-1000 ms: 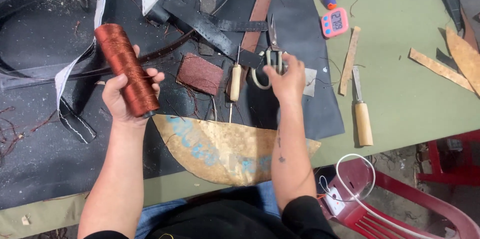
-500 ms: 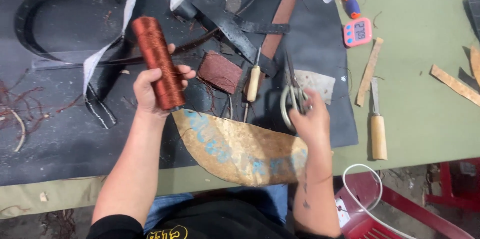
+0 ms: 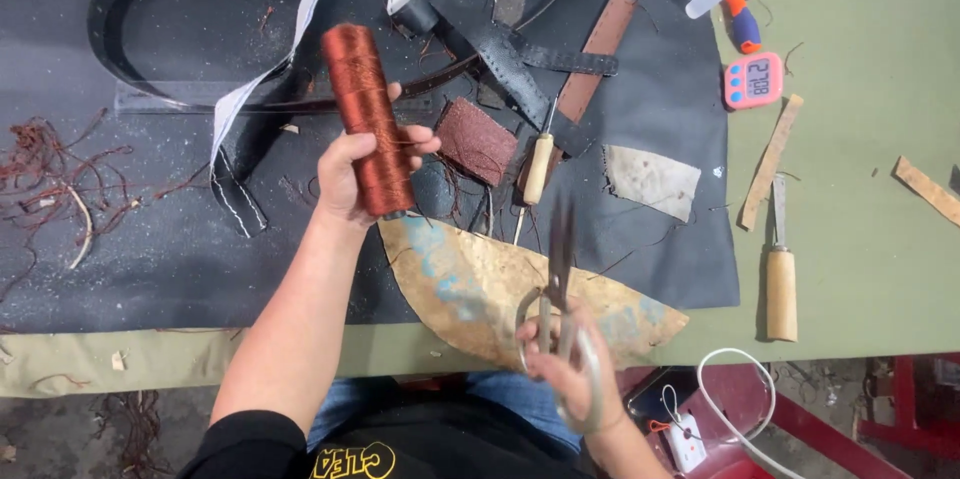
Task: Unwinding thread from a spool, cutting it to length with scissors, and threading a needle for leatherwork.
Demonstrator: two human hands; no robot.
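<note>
Your left hand has its grip wrapped around the lower half of a spool of copper-brown thread, which stands nearly upright with its top tilted slightly left, above the black work mat. Your right hand holds a pair of metal scissors by the loop handles, fingers through them, blades together and pointing far, away from you, over the near edge of the table.

Just below the spool lies a curved tan leather piece with blue staining; its near edge reaches past the mat's near edge onto the green table surface, and the scissors hang over its right part. Right of the spool, close to your fingers, sit a small reddish-brown leather patch and a wooden-handled awl, with black and brown leather straps crowding the far side. A grey scrap lies right of the awl near the mat's right edge.

Beyond that edge the green table is more open: a wooden-handled knife, a thin wooden strip and a pink timer lie well apart. Left of your forearm the mat is mostly bare, save for loose thread scraps at the far left.
</note>
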